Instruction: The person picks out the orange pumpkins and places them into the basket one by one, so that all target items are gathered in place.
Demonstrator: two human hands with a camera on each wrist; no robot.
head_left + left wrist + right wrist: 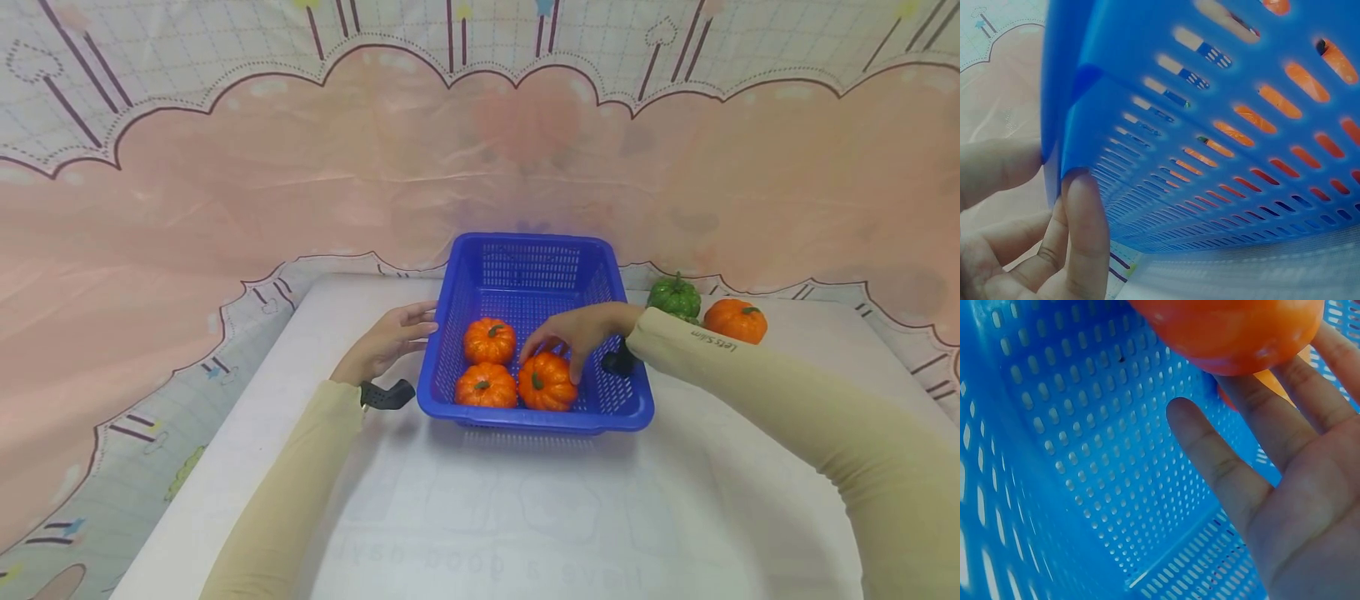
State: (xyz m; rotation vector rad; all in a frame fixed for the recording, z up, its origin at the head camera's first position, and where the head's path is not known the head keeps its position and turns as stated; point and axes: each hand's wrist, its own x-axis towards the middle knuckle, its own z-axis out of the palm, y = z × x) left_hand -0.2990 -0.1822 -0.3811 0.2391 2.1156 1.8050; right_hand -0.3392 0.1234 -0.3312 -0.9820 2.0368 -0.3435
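Inside the blue basket (537,421), my right hand (581,329) reaches over from the right. Its fingers curl about an orange pumpkin (547,383) near the front wall, whose green stem tips to the left. In the right wrist view, spread fingers (1254,415) meet the underside of this pumpkin (1235,331), with one digit apart from it. Two more orange pumpkins, a rear one (490,342) and a front one (486,387), sit along the basket's left side. My left hand (386,342) pinches the basket's left rim (1063,125) between thumb and fingers.
To the right of the basket, a green pumpkin (675,296) and another orange pumpkin (735,321) sit on the white table (480,517), partly behind my right sleeve. A patterned curtain (480,150) hangs behind the table. Each wrist wears a black camera mount.
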